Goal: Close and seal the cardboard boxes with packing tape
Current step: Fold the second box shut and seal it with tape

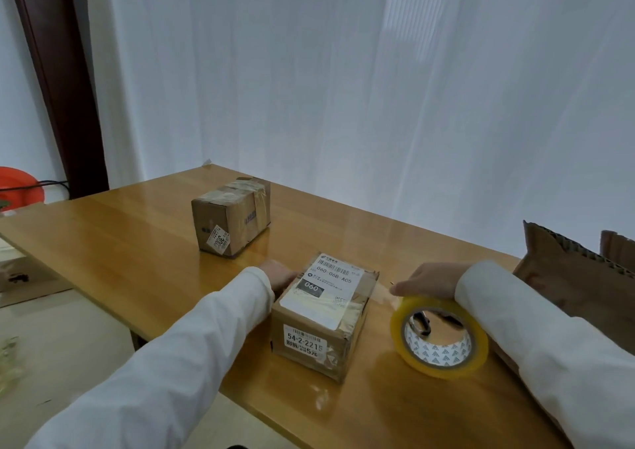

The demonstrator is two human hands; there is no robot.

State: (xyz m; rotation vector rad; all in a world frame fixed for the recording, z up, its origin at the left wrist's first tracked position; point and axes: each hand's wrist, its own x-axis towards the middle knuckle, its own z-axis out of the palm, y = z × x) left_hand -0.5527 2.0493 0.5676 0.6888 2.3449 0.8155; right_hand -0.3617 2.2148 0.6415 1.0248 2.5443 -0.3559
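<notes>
My left hand [277, 274] steadies the near labelled box [324, 314] at its far-left edge, fingers hidden. My right hand [429, 278], just right of it, seems to pinch the tape strip [379, 292] above the tape roll [439, 337].

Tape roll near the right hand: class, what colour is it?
Translucent yellow, with a white patterned core; the head view shows the tape roll best.

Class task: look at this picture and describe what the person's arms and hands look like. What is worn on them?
Both arms wear long, loose white sleeves reaching the wrists: the left sleeve and the right sleeve. The fabric is plain, unmarked and softly creased. The left hand and right hand are bare: no gloves, and no rings or watch visible.
</notes>
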